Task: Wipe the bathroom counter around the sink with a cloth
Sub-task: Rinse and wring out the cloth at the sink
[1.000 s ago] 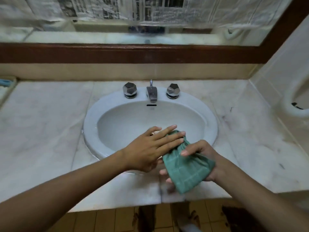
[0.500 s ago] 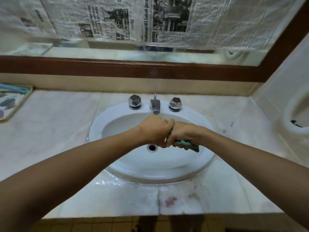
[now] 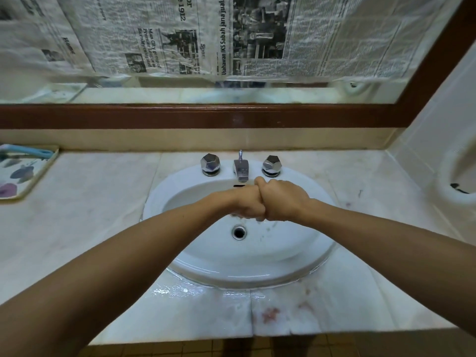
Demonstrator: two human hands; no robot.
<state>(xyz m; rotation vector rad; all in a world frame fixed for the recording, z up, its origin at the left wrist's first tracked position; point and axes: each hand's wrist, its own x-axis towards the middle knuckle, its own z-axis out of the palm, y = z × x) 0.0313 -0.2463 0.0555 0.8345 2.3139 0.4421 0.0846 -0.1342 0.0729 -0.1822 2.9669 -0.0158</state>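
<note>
Cloth, unseen and likely balled inside the left hand (image 3: 248, 205) and right hand (image 3: 283, 199), both clenched knuckle to knuckle over the sink (image 3: 260, 264), probably soft, light and wet; best gripped bunched for the counter (image 3: 90, 202).

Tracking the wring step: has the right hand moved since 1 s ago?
Yes. The right hand went from the front rim of the sink back toward the faucet, and is now over the bowl just short of it.
</note>
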